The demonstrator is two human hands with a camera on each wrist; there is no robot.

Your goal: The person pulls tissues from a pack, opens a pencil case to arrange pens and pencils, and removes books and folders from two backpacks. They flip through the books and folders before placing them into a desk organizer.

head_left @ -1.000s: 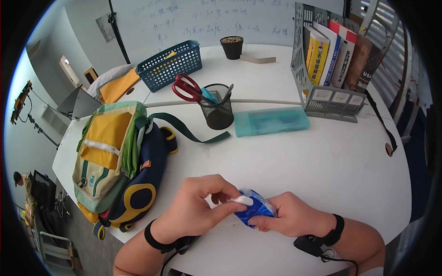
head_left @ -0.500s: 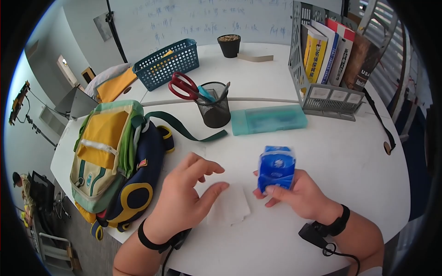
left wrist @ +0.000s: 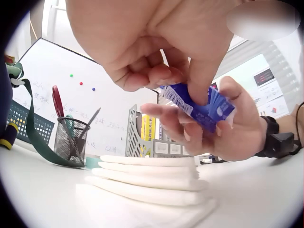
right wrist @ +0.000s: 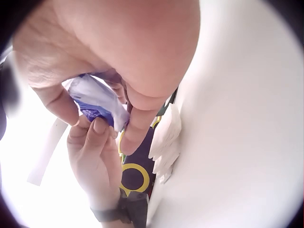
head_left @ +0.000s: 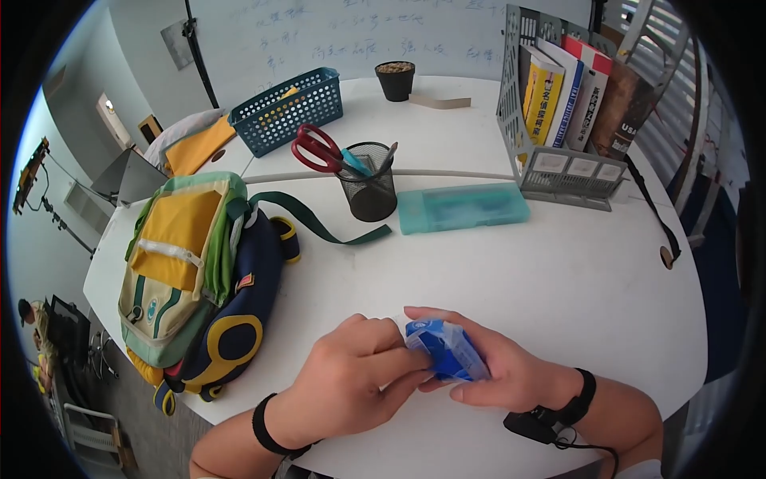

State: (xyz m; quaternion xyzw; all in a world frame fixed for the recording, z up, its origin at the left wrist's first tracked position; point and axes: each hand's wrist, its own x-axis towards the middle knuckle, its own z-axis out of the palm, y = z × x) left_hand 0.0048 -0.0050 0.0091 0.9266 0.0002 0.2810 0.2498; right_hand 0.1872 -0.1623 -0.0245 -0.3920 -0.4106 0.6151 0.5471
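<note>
A blue plastic tissue pack is held above the near part of the table. My right hand grips it from the right, thumb on one side and fingers on the other. At its left end, my left hand pinches the pack with thumb and curled fingers; the fingertips overlap the opening. The left wrist view shows the left thumb pressed on the blue wrapper. Below the hands lies a loose stack of folded white tissues, hidden behind my left hand in the head view.
A backpack lies on the left, its green strap reaching toward a mesh pen cup with red scissors. Behind are a teal pencil case, a blue basket, a potted plant and a grey book rack.
My left hand drew a white tissue from the pack, released it over the table, then returned to the pack. The right hand raised the pack, then brought it back down and left.
</note>
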